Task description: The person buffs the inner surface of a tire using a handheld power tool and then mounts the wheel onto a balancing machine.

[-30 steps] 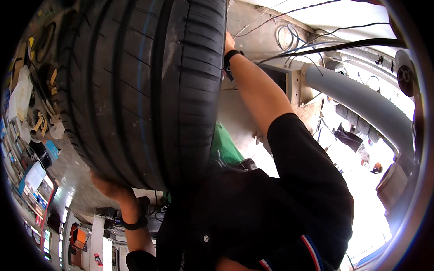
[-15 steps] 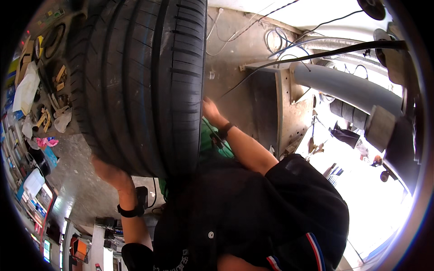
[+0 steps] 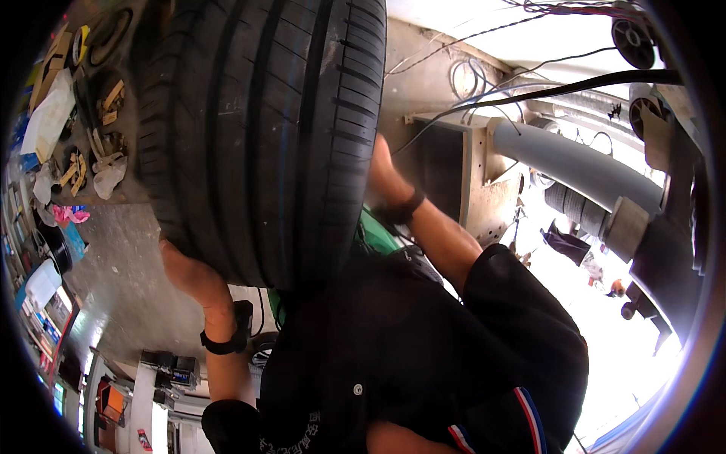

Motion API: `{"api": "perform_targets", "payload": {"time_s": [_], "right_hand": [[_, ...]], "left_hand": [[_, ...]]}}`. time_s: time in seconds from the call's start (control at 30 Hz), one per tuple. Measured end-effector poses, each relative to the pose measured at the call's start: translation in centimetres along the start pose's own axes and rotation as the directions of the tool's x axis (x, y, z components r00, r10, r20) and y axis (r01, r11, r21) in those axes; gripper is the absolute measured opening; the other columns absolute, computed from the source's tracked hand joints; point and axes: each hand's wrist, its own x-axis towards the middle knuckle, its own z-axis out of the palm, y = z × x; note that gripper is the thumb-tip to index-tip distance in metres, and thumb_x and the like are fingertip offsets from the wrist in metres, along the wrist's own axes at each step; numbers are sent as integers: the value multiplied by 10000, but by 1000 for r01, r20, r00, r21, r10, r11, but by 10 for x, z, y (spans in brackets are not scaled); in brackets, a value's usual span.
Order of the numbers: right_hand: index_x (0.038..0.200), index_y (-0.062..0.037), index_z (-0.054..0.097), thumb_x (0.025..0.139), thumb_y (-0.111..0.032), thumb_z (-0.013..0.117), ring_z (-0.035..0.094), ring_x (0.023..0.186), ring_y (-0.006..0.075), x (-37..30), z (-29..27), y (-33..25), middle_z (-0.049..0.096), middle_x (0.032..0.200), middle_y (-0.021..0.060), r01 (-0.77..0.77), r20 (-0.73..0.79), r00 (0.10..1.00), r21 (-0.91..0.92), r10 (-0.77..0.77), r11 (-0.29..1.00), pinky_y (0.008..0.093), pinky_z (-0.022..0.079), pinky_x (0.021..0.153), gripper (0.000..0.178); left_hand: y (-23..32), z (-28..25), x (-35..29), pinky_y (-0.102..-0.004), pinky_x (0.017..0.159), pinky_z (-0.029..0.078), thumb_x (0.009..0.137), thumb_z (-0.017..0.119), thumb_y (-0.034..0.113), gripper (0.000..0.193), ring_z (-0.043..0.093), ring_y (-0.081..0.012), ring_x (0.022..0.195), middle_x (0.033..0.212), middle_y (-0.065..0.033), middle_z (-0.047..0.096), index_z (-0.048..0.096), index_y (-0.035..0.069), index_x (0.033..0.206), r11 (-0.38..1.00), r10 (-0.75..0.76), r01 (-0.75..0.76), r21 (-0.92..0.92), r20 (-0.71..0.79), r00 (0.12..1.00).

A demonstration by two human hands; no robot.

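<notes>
A large black car tire (image 3: 257, 144) stands upright right in front of me, its grooved tread facing me and its top cut off by the picture's edge. At its lower left side my left hand (image 3: 193, 272) grips it, the fingers going out of sight behind the sidewall. Higher up on the opposite side, my right hand (image 3: 382, 174) presses against the right sidewall, fingers mostly hidden by the rubber. Dark bands circle both wrists. Something green (image 3: 378, 233) shows between the tire and my black shirt.
Right of the tire stands a metal machine with a grey cylinder (image 3: 578, 160); a black cable (image 3: 544, 88) runs above it. Further tires (image 3: 575, 206) lie beyond. Wooden pieces (image 3: 112, 102) and plastic bags (image 3: 110, 178) clutter the left. An orange box (image 3: 113, 405) sits lower left.
The tire has shifted to the right in the picture, and both hands have gone with it. My right hand is now higher and further right.
</notes>
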Motion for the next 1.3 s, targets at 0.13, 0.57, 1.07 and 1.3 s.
{"api": "perform_targets", "payload": {"time_s": [0.13, 0.57, 1.07, 1.3], "right_hand": [[759, 55, 601, 900, -293, 555, 658, 691, 391, 71, -15, 4, 638, 724, 237, 459, 82, 873, -473, -482, 752, 480, 526, 591, 378], [822, 67, 638, 928, -445, 441, 672, 662, 342, 151, -26, -71, 650, 707, 218, -135, 62, 982, -438, 179, 889, 433, 539, 635, 558], [1042, 33, 596, 839, -251, 534, 643, 776, 255, -4, 42, 58, 662, 928, 155, -303, 160, 944, 61, 290, 951, 339, 519, 770, 355], [971, -49, 626, 864, -179, 527, 634, 955, 371, 23, 41, 104, 614, 1041, 230, 221, 272, 959, -538, -81, 813, 430, 523, 819, 195]], "left_hand": [[4, -2, -4, -418, 902, 459, 956, 454, 96, 349, 590, -373, 1035, 1131, -244, 598, 476, -114, 1234, 994, -16, 18, 104, -24, 1000], [-1, -3, -2, -349, 860, 466, 925, 496, 83, 296, 597, -259, 989, 1077, -177, 619, 526, -92, 1163, 942, 195, -186, 278, -4, 981], [-37, -5, -12, -359, 838, 480, 905, 565, 196, 378, 613, -282, 938, 1037, -207, 626, 516, -105, 1127, 967, 254, -254, 18, -74, 964], [-91, 12, -37, -390, 850, 491, 943, 555, 311, 481, 619, -336, 953, 1060, -243, 620, 514, -121, 1152, 941, 337, -328, 78, -161, 928]]}}
